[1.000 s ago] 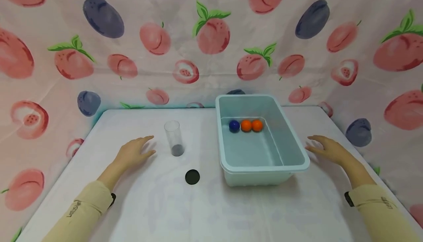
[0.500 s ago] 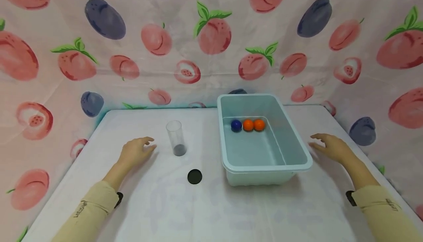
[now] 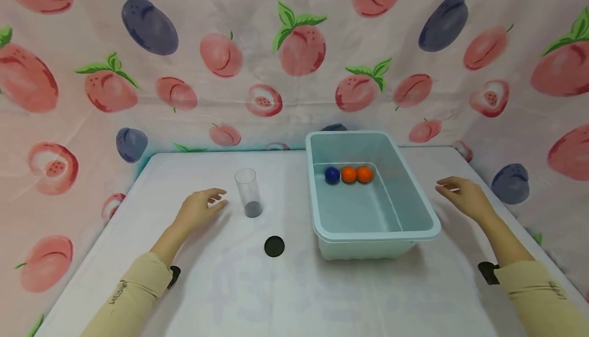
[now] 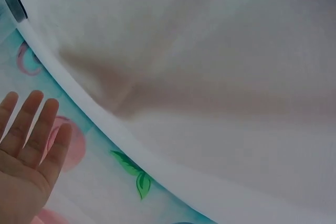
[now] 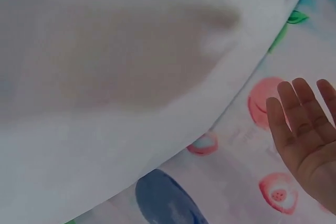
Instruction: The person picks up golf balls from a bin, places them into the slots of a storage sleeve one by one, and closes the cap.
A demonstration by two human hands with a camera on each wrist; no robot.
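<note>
Left hand (image 3: pixel 199 211) nudged toward clear cup (image 3: pixel 248 192) at its 3 o'clock, fingers apart, empty. Right hand (image 3: pixel 465 197) lifted at 3 o'clock of tub (image 3: pixel 428 219), fingers relaxed.

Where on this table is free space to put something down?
The near strip of the white table, below the round black lid, is bare, as is the far-left corner behind the clear plastic tube. The pale blue plastic bin crowds the right.

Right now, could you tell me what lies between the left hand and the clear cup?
Only bare white table; the head view shows left hand close beside the clear cup.
</note>
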